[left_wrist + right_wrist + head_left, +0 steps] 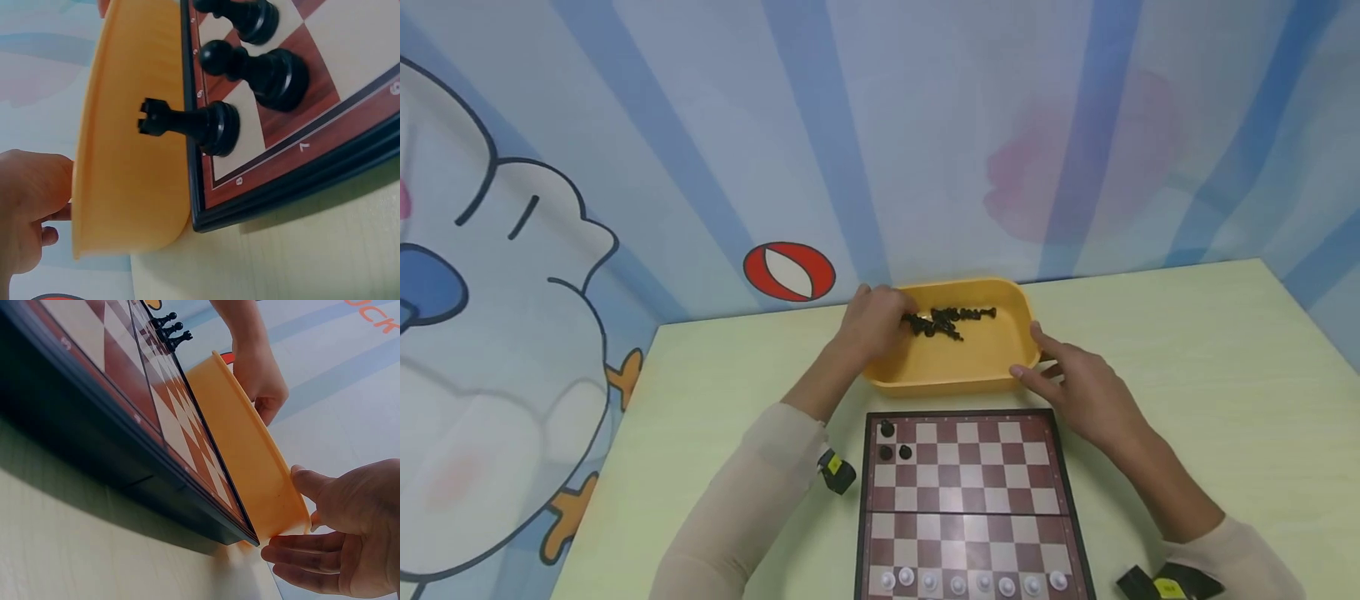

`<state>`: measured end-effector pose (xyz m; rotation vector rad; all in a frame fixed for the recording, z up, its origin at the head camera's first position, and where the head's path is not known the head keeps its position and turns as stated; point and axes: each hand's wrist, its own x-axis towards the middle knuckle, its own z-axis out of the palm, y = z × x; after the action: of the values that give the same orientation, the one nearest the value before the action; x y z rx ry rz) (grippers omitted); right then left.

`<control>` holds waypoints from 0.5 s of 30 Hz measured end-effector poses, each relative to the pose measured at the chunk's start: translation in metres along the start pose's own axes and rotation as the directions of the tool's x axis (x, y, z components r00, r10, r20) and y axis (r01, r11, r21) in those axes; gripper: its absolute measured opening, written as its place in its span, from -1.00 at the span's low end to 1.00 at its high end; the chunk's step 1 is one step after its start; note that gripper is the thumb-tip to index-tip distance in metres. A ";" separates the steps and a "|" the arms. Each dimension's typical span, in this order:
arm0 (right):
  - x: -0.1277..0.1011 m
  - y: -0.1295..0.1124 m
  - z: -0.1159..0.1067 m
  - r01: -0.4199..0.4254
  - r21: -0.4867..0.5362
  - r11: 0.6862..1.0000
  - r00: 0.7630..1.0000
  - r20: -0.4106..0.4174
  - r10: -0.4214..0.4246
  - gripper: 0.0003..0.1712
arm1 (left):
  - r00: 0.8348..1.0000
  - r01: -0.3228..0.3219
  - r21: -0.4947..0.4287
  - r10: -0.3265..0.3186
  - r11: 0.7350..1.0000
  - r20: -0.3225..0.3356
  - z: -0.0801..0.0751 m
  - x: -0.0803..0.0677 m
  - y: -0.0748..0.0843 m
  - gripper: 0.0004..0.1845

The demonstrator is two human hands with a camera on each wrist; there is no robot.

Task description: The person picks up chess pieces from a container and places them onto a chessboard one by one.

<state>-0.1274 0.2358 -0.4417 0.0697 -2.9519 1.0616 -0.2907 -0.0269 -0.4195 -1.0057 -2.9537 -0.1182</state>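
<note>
A yellow plastic bin [992,358] stands behind the chessboard [973,475], with several black chess pieces [943,321] lying inside it. My left hand [876,321] reaches over the bin's left rim, its fingers dipping in beside those pieces. The bin wall hides its fingertips in the left wrist view, and I cannot tell whether they pinch a piece. At the bin's right end is my right hand [1082,392], fingers extended and touching the rim. On the board's far left corner stand a black rook [187,122] and two black pawns [262,72].
Along the board's near end stands a row of white pawns [957,585]. The board lies on a pale wooden table [1210,375]. Behind the table rises a blue striped wall [925,150] with cartoon prints.
</note>
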 end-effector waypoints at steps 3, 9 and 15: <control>0.000 -0.002 0.002 -0.003 0.007 1.000 1.000 0.005 0.003 -0.07 | 1.000 0.009 0.016 -0.010 1.000 0.014 0.003 0.001 0.000 -0.80; 0.000 -0.005 0.006 -0.003 0.009 1.000 1.000 0.013 0.003 -0.06 | 0.999 0.031 0.035 -0.032 0.999 0.040 0.008 -0.001 0.000 -0.74; -0.001 -0.008 0.006 0.005 0.010 1.000 1.000 0.016 -0.005 -0.06 | 0.998 0.038 0.058 -0.040 0.998 0.045 0.008 -0.004 -0.001 -0.75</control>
<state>-0.1263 0.2260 -0.4414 0.0855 -2.9591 1.0795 -0.2883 -0.0294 -0.4278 -0.9572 -2.9999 -0.0113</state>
